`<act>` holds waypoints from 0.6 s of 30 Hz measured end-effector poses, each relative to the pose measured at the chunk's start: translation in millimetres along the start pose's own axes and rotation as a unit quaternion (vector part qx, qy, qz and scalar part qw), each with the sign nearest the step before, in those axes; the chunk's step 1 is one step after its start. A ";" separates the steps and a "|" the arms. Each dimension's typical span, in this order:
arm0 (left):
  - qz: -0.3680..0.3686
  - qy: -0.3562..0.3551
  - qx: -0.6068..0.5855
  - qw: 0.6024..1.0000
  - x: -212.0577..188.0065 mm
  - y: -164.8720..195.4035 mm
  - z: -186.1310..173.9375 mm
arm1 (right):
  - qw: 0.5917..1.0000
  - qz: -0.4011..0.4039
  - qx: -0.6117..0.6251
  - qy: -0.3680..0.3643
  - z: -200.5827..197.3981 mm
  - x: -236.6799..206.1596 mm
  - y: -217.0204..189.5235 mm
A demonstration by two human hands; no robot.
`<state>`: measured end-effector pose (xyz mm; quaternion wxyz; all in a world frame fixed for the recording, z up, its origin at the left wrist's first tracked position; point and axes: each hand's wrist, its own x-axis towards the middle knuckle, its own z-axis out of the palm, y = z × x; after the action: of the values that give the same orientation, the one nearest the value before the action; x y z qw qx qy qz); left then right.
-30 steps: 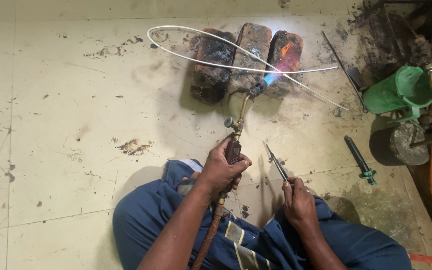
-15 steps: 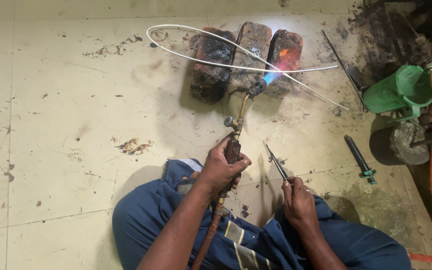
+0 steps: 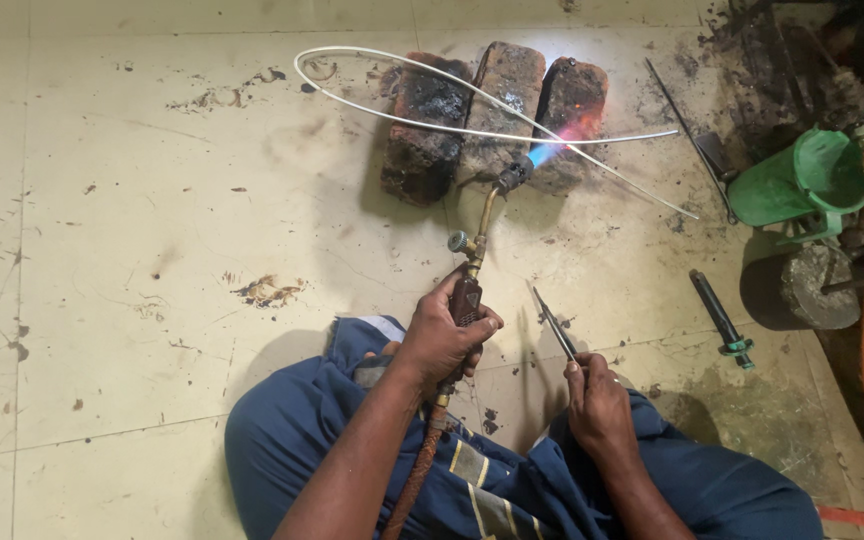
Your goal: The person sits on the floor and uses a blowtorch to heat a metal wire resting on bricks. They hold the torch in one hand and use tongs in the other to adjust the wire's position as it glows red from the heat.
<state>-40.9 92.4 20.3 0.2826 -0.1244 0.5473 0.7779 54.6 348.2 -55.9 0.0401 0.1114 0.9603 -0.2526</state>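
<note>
Left hand (image 3: 442,335) fingers wrapped round torch (image 3: 472,270); right hand (image 3: 597,400) fingers pinching pliers (image 3: 555,325); flame on bricks (image 3: 497,115).

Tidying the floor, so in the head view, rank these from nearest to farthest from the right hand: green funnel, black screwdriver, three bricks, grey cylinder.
From the right hand:
1. Black screwdriver, on the floor just right of it.
2. Grey cylinder, farther right.
3. Three bricks and green funnel: too close to call; bricks ahead, funnel at upper right.
</note>
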 end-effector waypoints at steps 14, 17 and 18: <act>0.021 -0.010 0.001 1.000 1.7 -3.5 -1.4 | 1.000 0.021 0.003 0.005 -3.7 -0.2 -6.2; 0.016 0.004 -0.002 1.000 0.8 -2.4 -1.3 | 1.000 0.009 0.007 0.008 -3.5 -0.2 -6.4; 0.008 0.015 -0.001 1.000 0.0 -2.2 -1.1 | 1.000 0.003 0.008 0.011 -3.6 -0.3 -6.2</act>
<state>-39.8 91.9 18.1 0.2679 -0.1316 0.5517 0.7788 53.4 344.7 -49.8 0.0290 0.1174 0.9582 -0.2592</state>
